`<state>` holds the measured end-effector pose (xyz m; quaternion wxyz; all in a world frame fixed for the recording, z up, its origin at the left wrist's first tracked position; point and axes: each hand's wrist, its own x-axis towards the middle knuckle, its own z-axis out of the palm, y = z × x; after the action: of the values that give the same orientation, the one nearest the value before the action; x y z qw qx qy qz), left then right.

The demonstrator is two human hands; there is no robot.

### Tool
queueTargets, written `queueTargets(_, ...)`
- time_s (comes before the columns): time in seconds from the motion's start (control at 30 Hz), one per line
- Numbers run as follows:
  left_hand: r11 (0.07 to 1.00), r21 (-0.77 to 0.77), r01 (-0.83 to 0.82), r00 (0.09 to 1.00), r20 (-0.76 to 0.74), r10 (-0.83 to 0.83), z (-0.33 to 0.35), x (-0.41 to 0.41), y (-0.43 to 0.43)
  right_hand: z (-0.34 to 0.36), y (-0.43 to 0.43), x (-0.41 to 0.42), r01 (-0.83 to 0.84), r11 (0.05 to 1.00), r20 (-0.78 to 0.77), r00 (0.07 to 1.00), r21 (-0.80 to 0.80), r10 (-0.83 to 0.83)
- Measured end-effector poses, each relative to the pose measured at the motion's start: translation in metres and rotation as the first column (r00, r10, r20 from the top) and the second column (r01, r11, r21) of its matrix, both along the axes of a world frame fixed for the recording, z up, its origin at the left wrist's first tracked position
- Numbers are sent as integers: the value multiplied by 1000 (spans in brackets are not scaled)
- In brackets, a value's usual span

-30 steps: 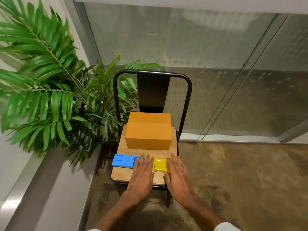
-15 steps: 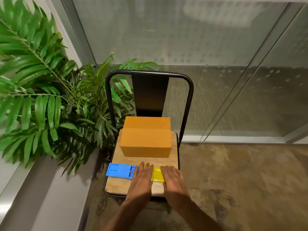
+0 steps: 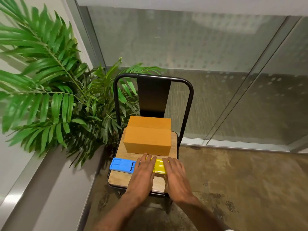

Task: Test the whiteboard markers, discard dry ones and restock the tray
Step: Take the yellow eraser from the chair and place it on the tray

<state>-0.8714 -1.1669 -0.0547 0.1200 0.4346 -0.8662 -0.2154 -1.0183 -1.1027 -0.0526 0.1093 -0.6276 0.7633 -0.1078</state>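
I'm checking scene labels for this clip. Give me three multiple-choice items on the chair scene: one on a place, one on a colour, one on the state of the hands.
1. Where is the cardboard box? A) on the floor B) at the back of the chair seat C) on the ledge
2. What colour is the flat piece beside the left hand? A) red B) blue C) green
3. How do the hands lie? A) gripping the box B) in fists C) flat over the yellow piece
Answers: B, it sits on the seat behind both pieces; B, plainly blue; C, the left and the right hand show straight fingers.
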Motion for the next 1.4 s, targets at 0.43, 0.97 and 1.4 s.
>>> queueTargets(0.43, 979, -133, -157, 981, -139, 138, 75, 22, 56, 88, 32, 10, -164, 973, 14, 986, -162, 169)
queueTargets(0.97, 837, -303, -456, 885, -256, 389, 146, 147, 168, 180, 98, 131, -469, 813, -67, 876, -344, 477)
queueTargets(1.4, 592, -285, -754, 657, -330, 678, 154, 345, 338, 189, 216, 346, -659, 610, 44, 663, -439, 748)
